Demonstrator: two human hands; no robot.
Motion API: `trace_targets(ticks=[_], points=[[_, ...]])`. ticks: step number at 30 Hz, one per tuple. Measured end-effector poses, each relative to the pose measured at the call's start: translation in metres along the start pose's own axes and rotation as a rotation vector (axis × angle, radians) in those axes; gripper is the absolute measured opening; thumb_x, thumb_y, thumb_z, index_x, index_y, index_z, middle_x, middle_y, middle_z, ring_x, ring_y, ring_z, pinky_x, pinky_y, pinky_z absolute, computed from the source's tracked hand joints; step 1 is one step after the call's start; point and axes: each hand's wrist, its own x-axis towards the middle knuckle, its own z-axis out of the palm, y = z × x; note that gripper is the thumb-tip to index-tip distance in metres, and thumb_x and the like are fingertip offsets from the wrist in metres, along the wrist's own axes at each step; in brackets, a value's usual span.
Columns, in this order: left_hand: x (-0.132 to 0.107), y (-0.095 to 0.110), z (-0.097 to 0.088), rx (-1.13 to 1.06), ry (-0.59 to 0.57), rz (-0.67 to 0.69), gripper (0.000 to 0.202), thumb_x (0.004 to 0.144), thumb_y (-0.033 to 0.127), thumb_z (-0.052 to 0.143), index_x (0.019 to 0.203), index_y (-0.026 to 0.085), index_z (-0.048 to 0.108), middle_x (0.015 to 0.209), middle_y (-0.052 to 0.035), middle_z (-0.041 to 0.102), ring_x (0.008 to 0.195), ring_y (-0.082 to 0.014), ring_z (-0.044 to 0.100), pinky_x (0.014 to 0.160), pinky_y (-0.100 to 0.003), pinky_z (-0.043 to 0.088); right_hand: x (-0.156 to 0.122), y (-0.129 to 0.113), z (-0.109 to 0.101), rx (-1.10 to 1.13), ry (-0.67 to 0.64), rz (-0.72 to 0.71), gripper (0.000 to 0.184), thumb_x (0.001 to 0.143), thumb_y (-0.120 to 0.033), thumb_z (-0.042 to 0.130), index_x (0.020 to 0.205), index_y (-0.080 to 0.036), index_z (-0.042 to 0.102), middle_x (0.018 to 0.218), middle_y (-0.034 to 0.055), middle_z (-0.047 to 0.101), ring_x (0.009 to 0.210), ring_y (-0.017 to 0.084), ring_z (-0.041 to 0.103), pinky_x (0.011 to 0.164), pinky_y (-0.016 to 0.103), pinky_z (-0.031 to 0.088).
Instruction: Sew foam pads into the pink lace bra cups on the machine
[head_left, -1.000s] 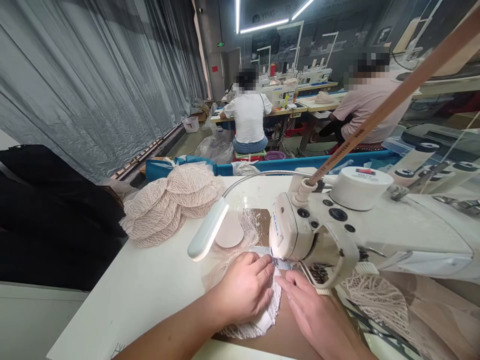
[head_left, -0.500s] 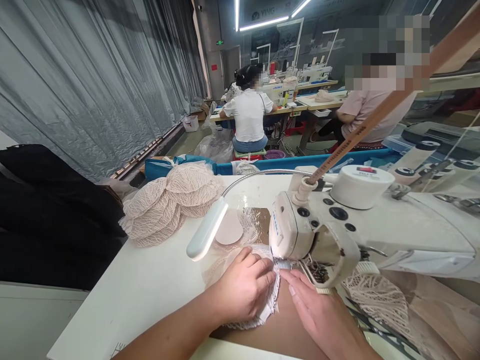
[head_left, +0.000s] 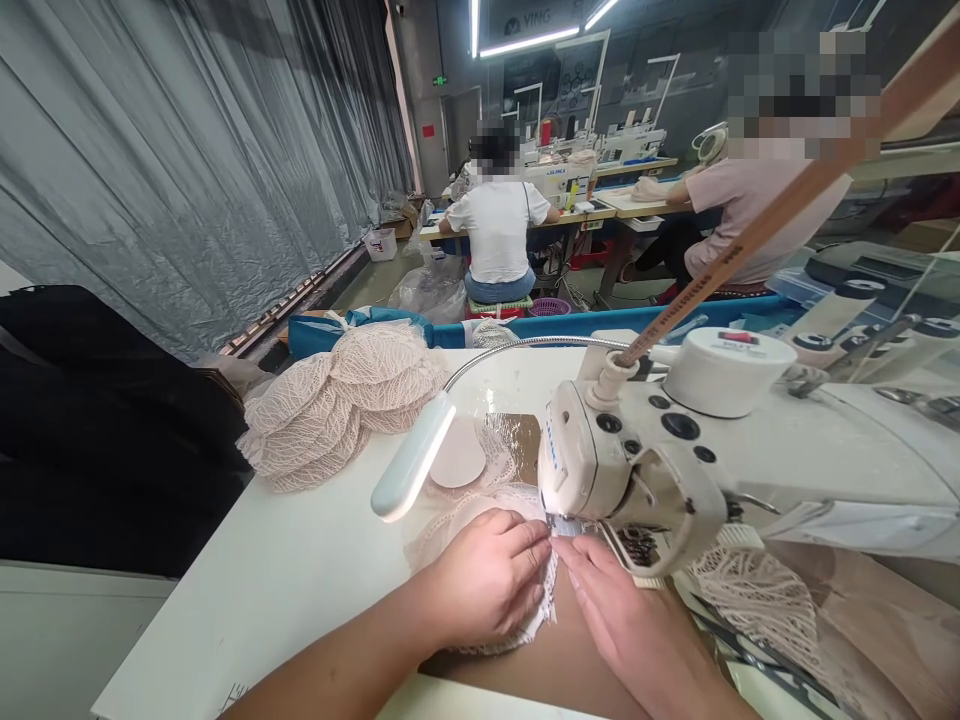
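My left hand (head_left: 499,575) lies over a pale lace cup piece (head_left: 529,632), its fingers bent together and pressed on the fabric. Its fingertips are close to the presser foot of the white sewing machine (head_left: 577,455). From the other side, my right hand (head_left: 619,610) rests flat with its fingers stretched, the tips touching the lace edge just in front of the needle area. The needle itself is hidden by the machine head and my fingers. Beyond my left hand, a smooth round pad (head_left: 457,455) sits on more lace.
A stack of lace pieces (head_left: 337,405) stands at the table's back left. A lamp (head_left: 412,460) on a bendy metal neck hangs over the work. More lace (head_left: 754,590) lies right of the machine, with thread cones (head_left: 847,300) behind. Two people sit at tables farther off.
My right fingertips have shifted slightly left and up toward the machine foot. My left fingers have drawn closer together on the lace. The co-worker at the right has reached an arm forward.
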Motion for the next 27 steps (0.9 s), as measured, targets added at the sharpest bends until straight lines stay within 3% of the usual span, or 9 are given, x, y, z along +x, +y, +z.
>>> trace_targets(ticks=[10,17,27], points=[[0.002,-0.003,0.007,0.064,0.036,-0.005,0.036,0.092,0.022,0.044,0.124,0.011,0.054,0.119,-0.0153,0.061,0.097,-0.0247,0.054,0.083,-0.039,0.047,0.002,-0.003,0.003,-0.136,0.036,-0.035,0.047,0.095,-0.015,0.026,0.107,-0.018,0.072,0.069,0.0104,0.066,0.074,0.021,0.066,0.07,0.032,0.051],[0.005,-0.005,0.004,0.079,0.021,-0.003,0.033,0.09,0.019,0.046,0.121,0.011,0.055,0.118,-0.0135,0.061,0.096,-0.0245,0.053,0.083,-0.039,0.045,-0.001,-0.001,0.004,-0.079,0.017,-0.024,0.043,0.092,-0.012,0.032,0.11,-0.021,0.07,0.086,0.0107,0.07,0.081,0.02,0.065,0.076,0.029,0.05],[0.005,-0.011,0.007,0.06,0.035,-0.003,0.029,0.09,0.019,0.048,0.117,0.014,0.056,0.115,-0.0115,0.064,0.098,-0.023,0.054,0.085,-0.039,0.043,-0.004,0.005,0.004,0.038,0.009,-0.025,0.039,0.092,-0.016,0.036,0.111,-0.024,0.069,0.087,0.0099,0.069,0.079,0.02,0.065,0.074,0.029,0.052]])
